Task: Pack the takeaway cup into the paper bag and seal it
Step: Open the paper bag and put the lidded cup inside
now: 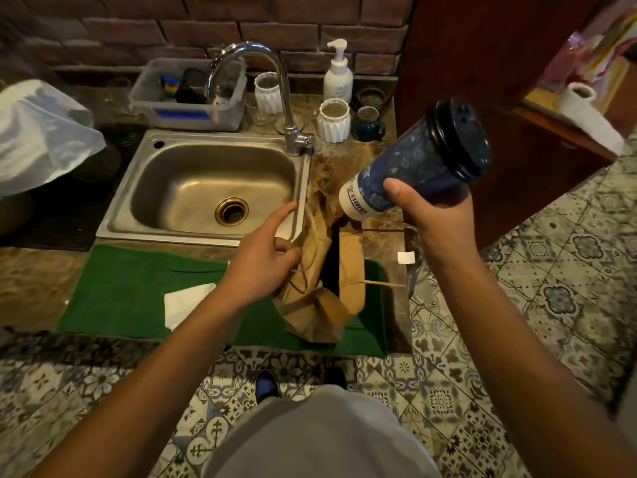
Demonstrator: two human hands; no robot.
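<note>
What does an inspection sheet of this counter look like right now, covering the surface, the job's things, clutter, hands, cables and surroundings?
Surface: marbled counter with a green mat in front of the steel sink.
Job's things: takeaway cup, lid on, tilted, held in the air above the paper bag; the bag stands crumpled on the mat, mouth open.
Clutter: white napkin on the mat, small white label, thin wooden stick, soap pump bottle, two white ribbed pots, plastic tub.
Hands: left hand grips the bag's rim; right hand grips the cup.
Cables: nothing seen.
Surroundings: brick wall, patterned floor tiles, wooden cabinet at the right.
</note>
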